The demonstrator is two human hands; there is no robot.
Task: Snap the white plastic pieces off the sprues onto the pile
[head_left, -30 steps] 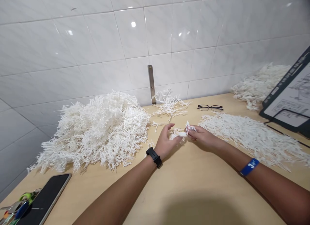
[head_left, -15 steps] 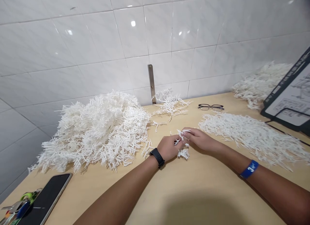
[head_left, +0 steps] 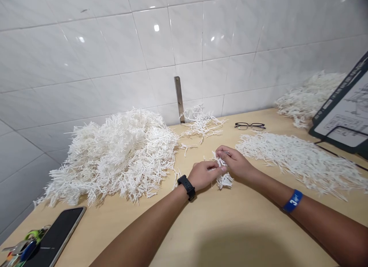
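Shredded white strands [head_left: 223,180] form a small tuft between your hands, just above the wooden table [head_left: 201,224]. Your left hand [head_left: 202,175] and right hand [head_left: 232,161] are together, fingers pinching the strands from either side. A large heap [head_left: 120,155] of the same strands sits just left of your left hand, and a flatter spread [head_left: 293,161] lies just beyond your right hand. A smaller heap [head_left: 202,126] lies by the tiled wall [head_left: 184,37], below a metal bracket [head_left: 179,99]. Another heap [head_left: 309,100] sits far right, partly behind a black-framed board [head_left: 342,109] printed with line diagrams, its print too small to read. Black-rimmed glasses [head_left: 249,126] lie on the table between the two. Toward the near left corner are a dark-screened smartphone [head_left: 56,236] and a bunch of keys [head_left: 28,248]. A black watch [head_left: 186,186] circles your left wrist; a blue wristband [head_left: 292,200] on your right shows a white 3.
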